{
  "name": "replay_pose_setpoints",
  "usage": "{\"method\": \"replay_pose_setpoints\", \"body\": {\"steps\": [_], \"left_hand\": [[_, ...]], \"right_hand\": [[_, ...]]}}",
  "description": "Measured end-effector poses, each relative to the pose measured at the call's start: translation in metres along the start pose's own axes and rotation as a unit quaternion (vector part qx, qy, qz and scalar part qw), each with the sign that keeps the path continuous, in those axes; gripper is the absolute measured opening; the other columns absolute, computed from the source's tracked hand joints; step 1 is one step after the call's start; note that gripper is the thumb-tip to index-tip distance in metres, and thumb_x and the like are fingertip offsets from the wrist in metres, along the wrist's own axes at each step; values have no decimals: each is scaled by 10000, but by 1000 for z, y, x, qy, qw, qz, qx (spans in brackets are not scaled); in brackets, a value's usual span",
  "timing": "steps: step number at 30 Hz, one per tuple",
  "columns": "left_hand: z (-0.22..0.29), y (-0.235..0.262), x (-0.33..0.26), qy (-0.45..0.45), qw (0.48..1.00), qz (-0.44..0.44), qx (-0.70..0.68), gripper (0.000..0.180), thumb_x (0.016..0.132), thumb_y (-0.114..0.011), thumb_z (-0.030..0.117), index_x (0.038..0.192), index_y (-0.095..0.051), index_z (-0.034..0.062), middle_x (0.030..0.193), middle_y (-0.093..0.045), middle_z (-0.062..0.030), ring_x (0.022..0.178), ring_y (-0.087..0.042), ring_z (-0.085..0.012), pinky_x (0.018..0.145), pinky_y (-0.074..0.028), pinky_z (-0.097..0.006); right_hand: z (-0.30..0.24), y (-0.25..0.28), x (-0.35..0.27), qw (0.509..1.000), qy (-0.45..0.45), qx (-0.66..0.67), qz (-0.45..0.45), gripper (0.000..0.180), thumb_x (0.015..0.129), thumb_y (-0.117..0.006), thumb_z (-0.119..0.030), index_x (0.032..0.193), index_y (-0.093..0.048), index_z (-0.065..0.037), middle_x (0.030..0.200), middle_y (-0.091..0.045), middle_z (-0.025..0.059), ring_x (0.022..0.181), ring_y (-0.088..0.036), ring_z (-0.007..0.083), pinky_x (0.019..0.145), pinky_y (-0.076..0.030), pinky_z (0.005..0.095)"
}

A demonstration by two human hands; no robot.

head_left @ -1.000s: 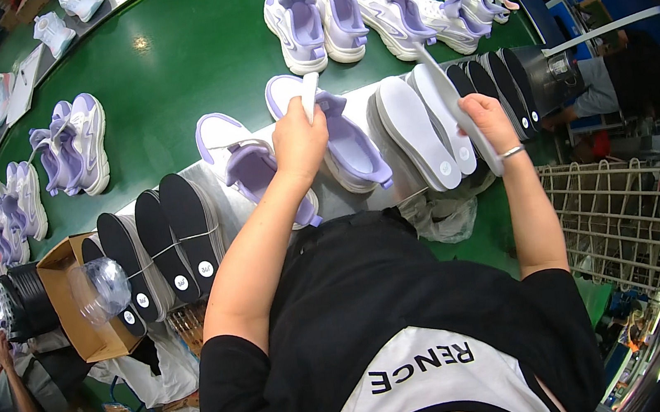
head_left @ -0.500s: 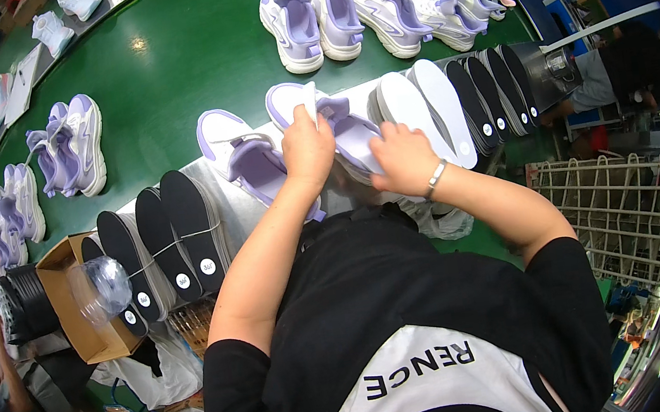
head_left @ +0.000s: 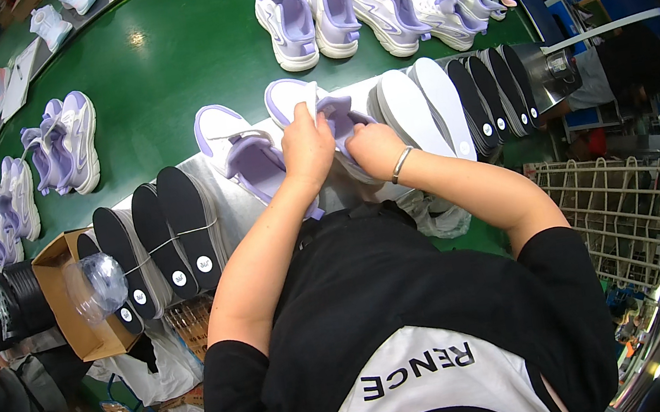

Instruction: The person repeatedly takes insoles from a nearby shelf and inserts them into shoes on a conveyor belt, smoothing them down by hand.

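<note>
A white and lilac sneaker (head_left: 308,105) lies at the near edge of the green conveyor belt (head_left: 184,50), toe pointing away from me. My left hand (head_left: 307,144) grips its opening from the left. My right hand (head_left: 372,149), with a thin bracelet on the wrist, presses into the same shoe from the right. Both hands cover most of the shoe's heel. A second matching sneaker (head_left: 244,155) lies just left of it, untouched.
Banded stacks of insoles stand on edge to the left (head_left: 171,235) and right (head_left: 450,103). More sneaker pairs sit farther up the belt (head_left: 312,8) and at its left (head_left: 64,145). A cardboard box (head_left: 67,299) is at lower left, a wire basket (head_left: 606,211) at right.
My right hand came in from the insole stack on the right and joined my left hand on the sneaker. The left hand stayed on the shoe.
</note>
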State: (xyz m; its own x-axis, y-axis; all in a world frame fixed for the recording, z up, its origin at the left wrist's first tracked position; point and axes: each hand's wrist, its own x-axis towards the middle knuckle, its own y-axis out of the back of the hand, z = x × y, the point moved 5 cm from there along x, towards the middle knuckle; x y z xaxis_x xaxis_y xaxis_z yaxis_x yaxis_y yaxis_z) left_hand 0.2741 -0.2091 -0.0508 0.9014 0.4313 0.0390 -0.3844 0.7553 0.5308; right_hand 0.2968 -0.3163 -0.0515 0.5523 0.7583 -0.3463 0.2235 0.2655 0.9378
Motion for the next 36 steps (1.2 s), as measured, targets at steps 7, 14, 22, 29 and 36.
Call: {"method": "replay_pose_setpoints", "body": {"steps": [7,14,22,29,36], "left_hand": [[-4,-4,2,16,999,-10,-42,179,767,-486,127,857,-445,-22,664,-548,-235,653,-528,-415,584,-410,-464],[-1,-9,4,-8,999,-6,-40,179,766,-488,126,844,-444,-28,653,-546,-233,647,-528,-412,579,-406,-468],[6,-12,4,-28,1000,2,-8,191,772,-479,124,882,-440,-27,655,-546,-237,637,-532,-411,574,-411,-471],[8,-16,-1,-11,1000,-3,18,182,778,-479,131,865,-433,-23,654,-550,-229,628,-535,-405,567,-415,-466],[16,-18,2,-23,999,-15,41,162,780,-471,114,848,-419,-23,659,-547,-229,641,-535,-403,573,-415,-458]], "right_hand": [[9,-11,18,988,-2,-1,-156,162,683,-502,-101,742,-633,-27,813,-610,150,790,-593,272,673,-472,348],[8,-12,22,942,34,-50,-330,219,665,-546,-106,854,-635,-38,903,-599,164,886,-573,261,747,-448,326],[15,-20,22,959,23,-106,-260,195,664,-557,-95,839,-633,-56,877,-614,127,831,-593,233,701,-458,312],[13,17,-15,946,29,5,-322,267,690,-507,-136,929,-586,-48,878,-614,111,881,-575,228,876,-315,421],[30,-25,-24,942,46,7,-333,287,709,-483,-183,946,-522,-26,786,-610,114,814,-578,252,889,-250,473]]}}
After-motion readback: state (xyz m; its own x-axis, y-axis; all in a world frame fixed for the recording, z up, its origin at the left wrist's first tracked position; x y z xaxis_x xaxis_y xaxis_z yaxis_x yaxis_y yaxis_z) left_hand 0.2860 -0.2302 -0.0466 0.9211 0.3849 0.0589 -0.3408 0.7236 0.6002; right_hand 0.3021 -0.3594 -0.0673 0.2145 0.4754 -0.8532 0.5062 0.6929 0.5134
